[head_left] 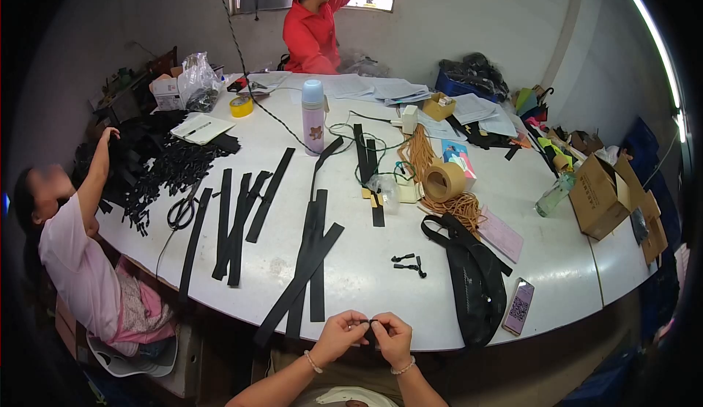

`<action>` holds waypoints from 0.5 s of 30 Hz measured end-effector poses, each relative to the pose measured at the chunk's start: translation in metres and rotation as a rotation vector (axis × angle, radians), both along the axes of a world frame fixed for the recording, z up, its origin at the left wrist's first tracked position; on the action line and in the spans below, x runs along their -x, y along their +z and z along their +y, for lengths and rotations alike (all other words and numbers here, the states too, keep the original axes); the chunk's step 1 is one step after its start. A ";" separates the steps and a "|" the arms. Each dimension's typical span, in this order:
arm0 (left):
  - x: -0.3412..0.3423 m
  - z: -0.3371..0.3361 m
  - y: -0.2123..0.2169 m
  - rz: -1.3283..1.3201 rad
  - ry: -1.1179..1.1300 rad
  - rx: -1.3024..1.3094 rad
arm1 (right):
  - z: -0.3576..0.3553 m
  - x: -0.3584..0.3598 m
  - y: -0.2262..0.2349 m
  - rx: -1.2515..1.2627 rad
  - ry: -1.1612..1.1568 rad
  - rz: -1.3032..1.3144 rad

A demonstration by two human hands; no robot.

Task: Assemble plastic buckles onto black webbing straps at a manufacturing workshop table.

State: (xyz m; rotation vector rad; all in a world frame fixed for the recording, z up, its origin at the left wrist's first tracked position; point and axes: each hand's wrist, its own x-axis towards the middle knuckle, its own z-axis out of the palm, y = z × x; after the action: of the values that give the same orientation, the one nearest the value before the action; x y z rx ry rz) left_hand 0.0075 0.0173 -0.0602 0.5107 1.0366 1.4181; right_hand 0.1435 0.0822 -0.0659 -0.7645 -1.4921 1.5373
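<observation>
A small black strap piece [371, 328] sits between the two hands at the near edge of the white table [454, 275], just in front of the person's lap. Its long axis appears to run roughly up and down, though most of it is hidden. The left hand [338, 337] pinches its top with closed fingertips. The right hand [394, 339] closes on it from the other side, the two hands touching.
</observation>
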 end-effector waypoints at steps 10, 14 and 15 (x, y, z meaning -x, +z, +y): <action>0.000 -0.001 0.005 0.011 -0.002 0.038 | -0.001 -0.001 0.002 0.031 0.007 -0.013; 0.001 -0.001 -0.002 0.019 -0.012 0.041 | 0.000 0.000 -0.003 -0.035 0.002 0.004; 0.002 0.000 -0.004 0.032 -0.014 0.042 | 0.001 0.000 -0.004 -0.048 0.003 -0.001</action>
State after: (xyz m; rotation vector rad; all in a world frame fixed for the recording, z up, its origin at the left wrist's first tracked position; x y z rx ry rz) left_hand 0.0058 0.0171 -0.0638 0.5104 1.0847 1.3766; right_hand 0.1431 0.0830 -0.0698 -0.7353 -1.5265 1.4982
